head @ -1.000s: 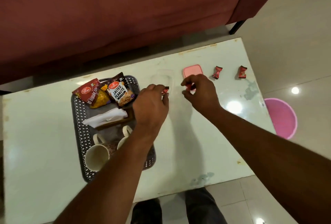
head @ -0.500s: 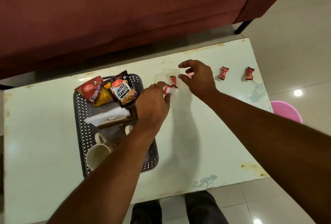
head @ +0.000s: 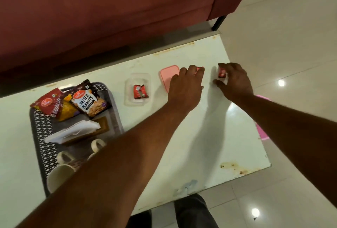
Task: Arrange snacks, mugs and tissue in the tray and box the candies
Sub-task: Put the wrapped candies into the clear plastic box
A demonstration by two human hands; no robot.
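Here, left hand (head: 185, 85) stretched across the white table (head: 191, 136), fingers loosely spread, fingertips touching a red candy (head: 199, 69) just beside the pink lid (head: 168, 74); palm covering part of that lid. Whether closed on the candy or only resting on it: cannot tell (wrapper mostly hidden under the fingers). Right hand (head: 235, 81) lowered over a second red candy (head: 222, 72), thumb and forefinger apart on either side, not visibly pinched shut, so grip likewise unclear. Left of the lid, a clear box (head: 137, 89) with two red candies (head: 140, 91) lying inside, uncovered. Further left, a dark patterned tray (head: 39, 127) carrying snack packets (head: 73, 102) at its far end, white tissue (head: 71, 132) in a brown holder at the middle, and cream mugs (head: 60, 174) at the near end, partly hidden by the left forearm. Behind the table, a red sofa (head: 109, 8). Beyond the table's right edge, a pink object (head: 261, 129) on the floor, mostly cut off by the right arm.
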